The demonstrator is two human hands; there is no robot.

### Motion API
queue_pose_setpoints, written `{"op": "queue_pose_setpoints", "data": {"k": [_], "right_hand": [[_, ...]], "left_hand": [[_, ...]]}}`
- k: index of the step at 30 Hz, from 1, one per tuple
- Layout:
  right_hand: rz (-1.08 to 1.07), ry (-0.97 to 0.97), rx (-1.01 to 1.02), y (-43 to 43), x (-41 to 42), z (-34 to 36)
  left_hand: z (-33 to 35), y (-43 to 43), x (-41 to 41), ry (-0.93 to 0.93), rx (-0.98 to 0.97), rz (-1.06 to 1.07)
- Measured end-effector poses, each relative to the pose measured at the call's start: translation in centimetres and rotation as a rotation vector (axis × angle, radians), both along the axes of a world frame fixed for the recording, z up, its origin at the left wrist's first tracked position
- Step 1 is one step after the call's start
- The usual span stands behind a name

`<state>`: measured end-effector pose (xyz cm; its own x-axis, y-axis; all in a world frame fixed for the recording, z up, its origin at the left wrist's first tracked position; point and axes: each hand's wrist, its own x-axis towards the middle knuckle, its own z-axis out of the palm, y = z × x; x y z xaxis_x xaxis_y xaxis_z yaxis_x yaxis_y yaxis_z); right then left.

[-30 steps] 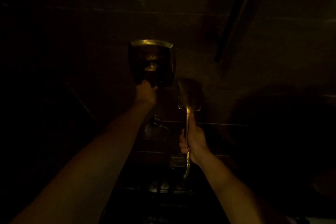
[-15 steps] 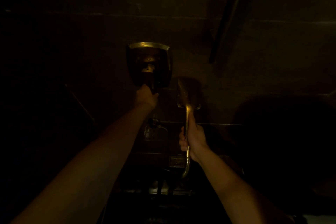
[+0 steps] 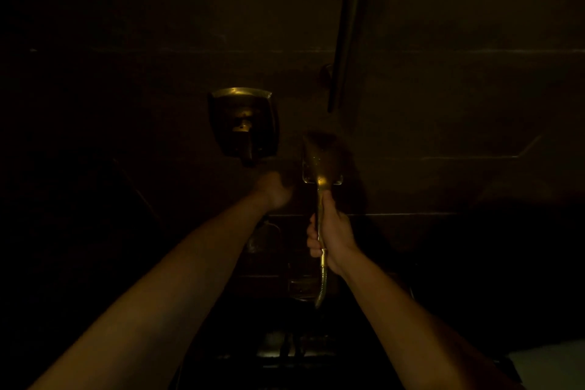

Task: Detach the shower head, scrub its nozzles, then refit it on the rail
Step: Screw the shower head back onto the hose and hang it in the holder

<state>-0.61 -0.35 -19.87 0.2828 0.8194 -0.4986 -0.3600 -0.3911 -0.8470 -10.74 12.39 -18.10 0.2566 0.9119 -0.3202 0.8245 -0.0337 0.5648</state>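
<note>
- Darkness covers most of the view; only the metal parts and two bare forearms catch a dim yellow light.
- Right hand (image 3: pixel 332 234): its fingers are wrapped round the slim handle of the shower head (image 3: pixel 321 158) in a firm grip. The finger knuckles show to the left of the handle.
- Shower head: it is off the rail (image 3: pixel 348 25) and held upright in front of the tiled wall (image 3: pixel 443 104), with its broad, squarish head at the top. It stands just right of the valve plate (image 3: pixel 266 123) and a little lower. The light is too poor to tell which way the nozzles face.
- Hose (image 3: pixel 321 290): ribbed metal that leaves the bottom of the handle under the right hand and curves down into shadow.
- Left hand (image 3: pixel 275 190): it is raised on an outstretched arm, just below the lever (image 3: pixel 247 149) and apart from the shower head. It is blurred and dim, so I cannot tell whether its fingers are curled or loose, or whether it touches anything.
- Rail: a dark bar that runs down from the top edge at a slight tilt. Its lower end is above the shower head and clear of it.
- Valve plate: a squarish metal plate on the wall with a bright upper rim. The lever hangs down from its middle.
- Pale surface (image 3: pixel 554 364): a lighter patch in the lower right corner, too dim to identify.
</note>
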Motion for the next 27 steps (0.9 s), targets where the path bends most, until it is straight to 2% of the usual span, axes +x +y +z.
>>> {"op": "queue_pose_setpoints", "data": {"k": [6, 10, 14, 18, 23, 27], "right_hand": [[0.003, 0.031, 0.049, -3.5, 0.2, 2.2], [-0.015, 0.059, 0.087, -5.2, -0.4, 4.4], [-0.053, 0.035, 0.160, -6.8, -1.1, 7.1], [-0.125, 0.128, 0.194, -8.3, -1.7, 10.9], [-0.180, 0.244, 0.249, -9.2, -0.8, 14.5], [-0.101, 0.290, 0.274, -10.4, 0.8, 16.2]], "left_hand": [[0.8, -7.0, -0.3, -0.013, -0.096, -0.143], [2.4, -11.7, -0.7, -0.228, -0.278, -0.157], [4.6, -14.6, -1.6, -0.443, -0.375, -0.110], [7.7, -16.8, -3.2, -0.629, -0.482, -0.096], [11.9, -19.2, -3.5, -0.642, -0.418, -0.081], [14.0, -20.8, -2.6, -0.521, -0.204, -0.059]]}}
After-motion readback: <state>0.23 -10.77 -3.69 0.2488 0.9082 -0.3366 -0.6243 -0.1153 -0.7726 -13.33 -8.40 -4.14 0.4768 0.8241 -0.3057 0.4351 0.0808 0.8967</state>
